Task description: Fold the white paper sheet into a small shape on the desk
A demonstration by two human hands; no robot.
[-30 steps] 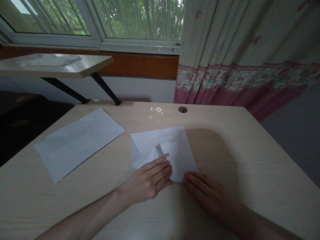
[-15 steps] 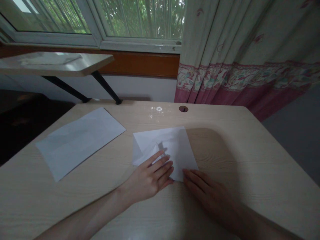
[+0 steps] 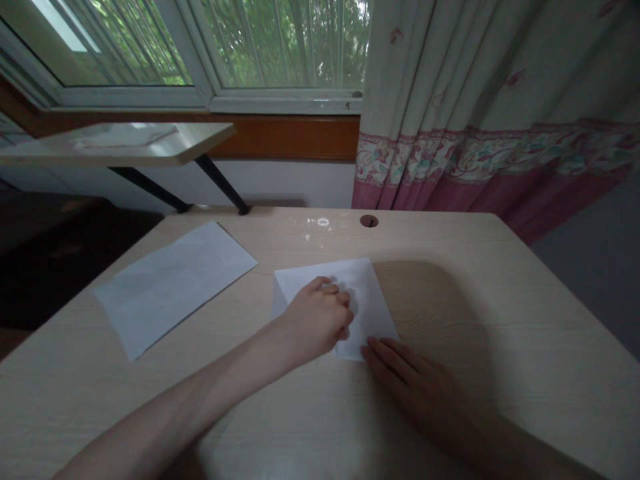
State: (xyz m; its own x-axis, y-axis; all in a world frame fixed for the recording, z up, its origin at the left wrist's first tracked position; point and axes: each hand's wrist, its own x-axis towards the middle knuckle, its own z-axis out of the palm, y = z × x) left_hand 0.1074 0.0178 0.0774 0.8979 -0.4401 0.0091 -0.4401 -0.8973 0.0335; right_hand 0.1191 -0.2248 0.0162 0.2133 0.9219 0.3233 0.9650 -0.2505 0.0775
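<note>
A folded sheet of white paper [image 3: 367, 293] lies on the desk in front of me, with a crease running down its left side. Over its middle is my left hand [image 3: 325, 313], fingers curled in and knuckles up; it hides part of the sheet. Whether anything is inside those fingers cannot be seen. My right hand [image 3: 405, 373] rests at the sheet's lower right corner, fingers stretched out and lying together, their tips touching the paper.
Another white sheet [image 3: 175, 287] lies flat on the wooden desk [image 3: 500, 300] to the left. A raised shelf [image 3: 200, 147] on black legs stands at the back left. A round cable hole [image 3: 369, 221] is near the far edge. Behind hang curtains [image 3: 430, 160] beside a window [image 3: 285, 47].
My left hand has gone from spread fingers lying on the paper to curled fingers, a little farther up the sheet. My right hand has stayed at the corner. The view has shifted slightly.
</note>
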